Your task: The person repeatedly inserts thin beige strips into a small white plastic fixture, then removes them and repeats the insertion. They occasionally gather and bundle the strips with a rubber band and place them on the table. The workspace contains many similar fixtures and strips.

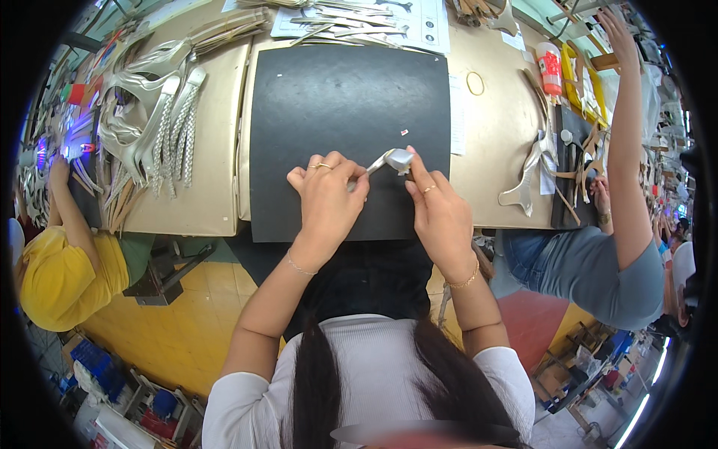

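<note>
Over the near half of the black mat [344,86], I hold a short silver strap [379,162] between both hands, raised toward its middle. My left hand [330,193] is closed, its thumb and fingers pinching the narrow end; my right hand [441,213] grips the broad, folded end, with the index finger along its edge and the thumb just below. A small white-and-red scrap [404,132] lies on the mat just beyond. To the left, silver straps [138,123] are heaped on the gold tabletop [493,123], with braided straps [179,138] at the heap's right side. Past the mat's far edge, more thin strips [359,28] lie on a printed sheet [428,26]. Off to my right are a rubber band [475,84], a red-and-white bottle [549,69] and a branching silver piece [529,179], near a co-worker's raised arm [628,150].
</note>
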Demonstrator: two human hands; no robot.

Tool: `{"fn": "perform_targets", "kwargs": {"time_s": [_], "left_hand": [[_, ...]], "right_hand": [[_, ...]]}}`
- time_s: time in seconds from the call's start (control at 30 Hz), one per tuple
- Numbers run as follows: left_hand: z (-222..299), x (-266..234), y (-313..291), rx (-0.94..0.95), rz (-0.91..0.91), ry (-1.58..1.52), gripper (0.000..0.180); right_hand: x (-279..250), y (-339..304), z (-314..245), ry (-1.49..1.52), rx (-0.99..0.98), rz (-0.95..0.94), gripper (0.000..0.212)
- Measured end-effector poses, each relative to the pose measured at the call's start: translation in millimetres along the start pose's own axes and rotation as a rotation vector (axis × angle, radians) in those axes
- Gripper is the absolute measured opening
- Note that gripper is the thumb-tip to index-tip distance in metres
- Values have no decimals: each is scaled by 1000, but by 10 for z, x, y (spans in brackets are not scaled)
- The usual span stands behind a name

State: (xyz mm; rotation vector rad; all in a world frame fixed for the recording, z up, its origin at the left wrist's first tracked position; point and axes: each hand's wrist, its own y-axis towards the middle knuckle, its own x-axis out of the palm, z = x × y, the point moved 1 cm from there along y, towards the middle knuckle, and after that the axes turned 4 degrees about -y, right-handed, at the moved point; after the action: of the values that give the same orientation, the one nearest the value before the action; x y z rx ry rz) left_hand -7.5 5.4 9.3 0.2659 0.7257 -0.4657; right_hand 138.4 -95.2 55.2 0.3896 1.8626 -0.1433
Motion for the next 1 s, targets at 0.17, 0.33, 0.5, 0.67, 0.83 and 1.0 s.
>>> {"fn": "perform_targets", "kwargs": {"time_s": [0.17,0.33,0.5,0.67,0.83,1.0], "left_hand": [[6,7,-6,7,9,8,5],[1,17,-14,22,17,15,6],[-3,34,-16,45,41,25,5],[-17,36,-22,73,49,24,6],[-21,20,-64,83,64,27,5],[-58,-53,-98,43,51,-23,6]], "right_hand": [[0,-13,-82,83,-60,-14,50],[0,26,-60,21,-25,33,52],[-5,37,-99,91,-95,25,55],[22,57,-65,105,-55,66,56],[110,-5,-60,15,-83,-76,52],[93,36,-4,-28,-67,-37,51]]}}
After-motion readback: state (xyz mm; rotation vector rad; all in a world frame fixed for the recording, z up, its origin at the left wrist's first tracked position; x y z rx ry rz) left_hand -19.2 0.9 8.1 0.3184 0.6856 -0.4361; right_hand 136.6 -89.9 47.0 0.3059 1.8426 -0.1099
